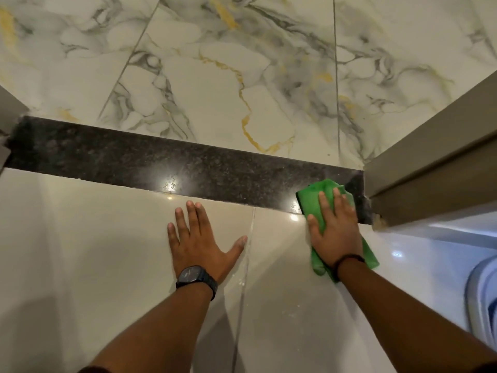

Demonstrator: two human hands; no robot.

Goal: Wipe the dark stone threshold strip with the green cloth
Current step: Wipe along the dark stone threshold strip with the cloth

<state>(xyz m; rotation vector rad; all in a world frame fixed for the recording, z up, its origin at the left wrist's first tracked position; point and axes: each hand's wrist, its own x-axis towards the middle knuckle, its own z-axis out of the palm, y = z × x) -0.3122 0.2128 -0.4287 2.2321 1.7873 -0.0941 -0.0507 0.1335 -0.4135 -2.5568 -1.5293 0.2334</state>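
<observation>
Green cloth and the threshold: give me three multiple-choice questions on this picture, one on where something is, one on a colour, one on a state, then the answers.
1. Where on the dark strip is the cloth?
A. left end
B. middle
C. right end, by the door frame

2. What colour is the watch on the left hand?
A. black
B. silver
C. red

3. How is the left hand?
A. gripping the cloth
B. flat on the tile, fingers spread
C. raised off the floor

Answers: 1 C, the right hand presses the cloth beside the frame. 2 A, band and face are black. 3 B, the palm lies down, empty.
</observation>
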